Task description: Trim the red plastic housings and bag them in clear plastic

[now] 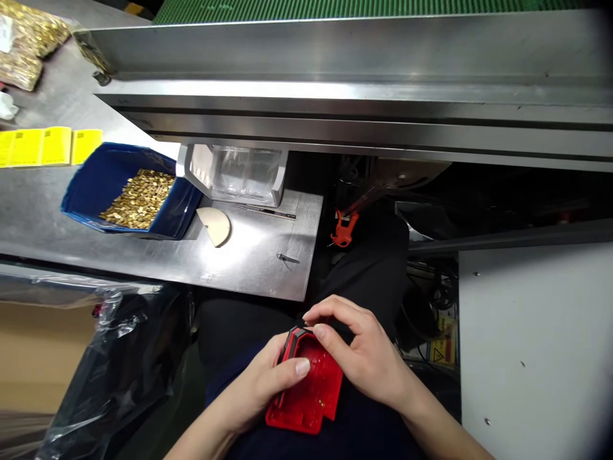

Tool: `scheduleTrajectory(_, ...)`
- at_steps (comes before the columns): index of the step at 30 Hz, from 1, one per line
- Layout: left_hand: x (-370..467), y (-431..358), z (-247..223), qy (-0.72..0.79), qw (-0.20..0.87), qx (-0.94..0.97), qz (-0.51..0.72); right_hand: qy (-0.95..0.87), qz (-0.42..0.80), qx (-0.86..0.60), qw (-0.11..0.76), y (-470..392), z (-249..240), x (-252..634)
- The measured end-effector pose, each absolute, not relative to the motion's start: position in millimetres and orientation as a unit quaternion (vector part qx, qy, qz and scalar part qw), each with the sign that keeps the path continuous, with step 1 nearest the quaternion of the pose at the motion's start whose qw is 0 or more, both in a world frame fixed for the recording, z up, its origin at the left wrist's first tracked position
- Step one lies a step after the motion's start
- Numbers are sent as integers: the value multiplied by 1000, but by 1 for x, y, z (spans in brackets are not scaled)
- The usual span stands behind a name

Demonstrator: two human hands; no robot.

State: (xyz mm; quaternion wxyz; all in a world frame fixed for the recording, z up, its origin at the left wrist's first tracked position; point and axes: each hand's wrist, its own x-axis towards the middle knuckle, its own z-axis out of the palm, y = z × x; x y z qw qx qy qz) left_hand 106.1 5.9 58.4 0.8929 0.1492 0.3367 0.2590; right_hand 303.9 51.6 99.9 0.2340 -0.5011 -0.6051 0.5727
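Note:
A red plastic housing with black trim along its upper left edge lies over my lap, its hollow inside facing up. My left hand grips its left side, with the thumb laid over the rim and the other fingers hidden underneath. At the top corner of the housing is my right hand, its thumb and index finger pinched close together by the rim. Whatever sits between those fingertips is too small to make out. A tiny brass-coloured part shows inside the lower end of the housing.
A blue bin of small brass parts stands on the metal table, beside a clear-fronted grey bin and a cream disc piece. An orange-handled tool hangs beyond my knees. Ahead runs a metal conveyor frame; a white panel is right.

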Motion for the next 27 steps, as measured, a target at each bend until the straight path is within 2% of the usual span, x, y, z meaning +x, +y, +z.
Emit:
scheduleTrajectory(8, 109, 8, 62, 354, 876, 202, 257, -601, 583, -510, 196, 50, 102, 293)
scheduleTrajectory(14, 104, 3, 59, 386, 883, 155, 217, -633, 449, -588, 227, 61, 91, 311)
scheduleTrajectory(19, 106, 8, 63, 343, 886, 215, 226, -682, 602, -404, 93, 74, 103, 333)
scheduleTrajectory(21, 112, 12, 67, 347, 878, 239, 226, -688, 622, -370, 60, 75, 106, 335)
scheduleTrajectory(24, 119, 18, 67, 376, 879, 186, 227, -672, 614, -410, 58, 71, 97, 336)
scheduleTrajectory(27, 117, 20, 57, 364, 904, 101, 202, -595, 649, -464, 96, 61, 72, 338)
